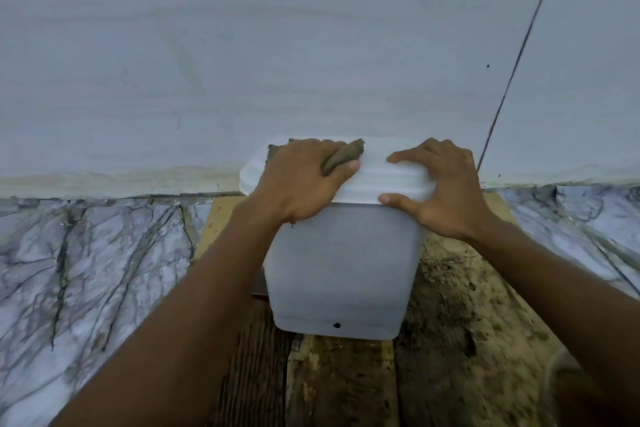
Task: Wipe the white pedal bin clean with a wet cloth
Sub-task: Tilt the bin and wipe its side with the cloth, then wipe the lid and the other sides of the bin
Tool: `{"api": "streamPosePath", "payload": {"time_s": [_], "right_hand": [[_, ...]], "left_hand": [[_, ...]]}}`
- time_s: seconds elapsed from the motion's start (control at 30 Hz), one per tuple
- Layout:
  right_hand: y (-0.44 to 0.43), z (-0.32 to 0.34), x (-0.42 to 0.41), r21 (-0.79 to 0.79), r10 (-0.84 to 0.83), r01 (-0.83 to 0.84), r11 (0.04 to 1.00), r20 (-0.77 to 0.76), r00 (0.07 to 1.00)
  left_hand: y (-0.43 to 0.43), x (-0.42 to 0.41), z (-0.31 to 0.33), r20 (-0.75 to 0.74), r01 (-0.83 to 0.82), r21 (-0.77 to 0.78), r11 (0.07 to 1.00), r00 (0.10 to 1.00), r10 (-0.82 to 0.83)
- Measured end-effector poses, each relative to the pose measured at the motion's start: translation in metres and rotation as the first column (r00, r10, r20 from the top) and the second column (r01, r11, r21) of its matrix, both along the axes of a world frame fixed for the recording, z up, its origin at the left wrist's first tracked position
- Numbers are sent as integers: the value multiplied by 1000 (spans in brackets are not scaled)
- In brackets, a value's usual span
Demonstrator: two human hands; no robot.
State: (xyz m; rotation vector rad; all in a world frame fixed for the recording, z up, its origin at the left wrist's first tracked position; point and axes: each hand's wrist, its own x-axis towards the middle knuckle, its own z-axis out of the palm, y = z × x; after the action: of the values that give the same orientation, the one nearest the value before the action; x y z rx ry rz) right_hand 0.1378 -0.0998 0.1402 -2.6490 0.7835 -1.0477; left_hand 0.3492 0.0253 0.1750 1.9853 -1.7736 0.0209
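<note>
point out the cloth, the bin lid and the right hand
cloth (348, 152): head view, on the brown bunched fold
bin lid (374, 180): head view, on the bare white top
right hand (445, 191): head view, on the back of the hand

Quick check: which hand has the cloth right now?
The left hand: its fingers grip the brown cloth against the bin lid, on its far left part. The right hand holds only the lid's right edge, with no cloth.
</note>
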Motion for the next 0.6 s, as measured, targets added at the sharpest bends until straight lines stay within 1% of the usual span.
{"api": "streamPosePath", "payload": {"time_s": [0.07, 0.1, 0.17, 0.2, 0.27, 0.33, 0.4, 0.43, 0.5, 0.6], "right_hand": [[5, 4, -4, -2, 18, -18, 1000, -35, 999], [8, 7, -5, 1, 32, -32, 1000, -58, 998], [12, 12, -10, 1, 62, -62, 998, -100, 993], [14, 15, -12, -6, 77, -79, 997, -129, 989], [18, 19, -17, -5, 115, -120, 993, -240, 964], [22, 20, -22, 32, 147, -147, 989, -392, 908], [29, 19, -27, 59, 159, -150, 987, -513, 843], [34, 18, -29, 61, 154, -145, 988, -545, 824], [46, 16, -36, 58, 133, -121, 991, -551, 824], [64, 14, -51, 36, 85, -78, 996, -487, 869]], "left_hand": [[5, 8, 13, -83, -42, 174, 984, 995, 57], [8, 16, 15, -115, -68, 235, 970, 989, 97], [12, 33, 14, -146, -128, 297, 946, 973, 177], [14, 40, 12, -119, -163, 319, 934, 970, 210], [20, 39, 6, -3, -207, 370, 906, 975, 224], [29, 25, 0, 105, -231, 376, 897, 973, 206], [43, 8, -4, 139, -238, 355, 904, 970, 201], [49, 1, -5, 142, -243, 347, 906, 968, 206], [60, -8, -6, 141, -254, 337, 907, 966, 218], [70, -23, -3, 164, -251, 323, 913, 964, 207]]}}
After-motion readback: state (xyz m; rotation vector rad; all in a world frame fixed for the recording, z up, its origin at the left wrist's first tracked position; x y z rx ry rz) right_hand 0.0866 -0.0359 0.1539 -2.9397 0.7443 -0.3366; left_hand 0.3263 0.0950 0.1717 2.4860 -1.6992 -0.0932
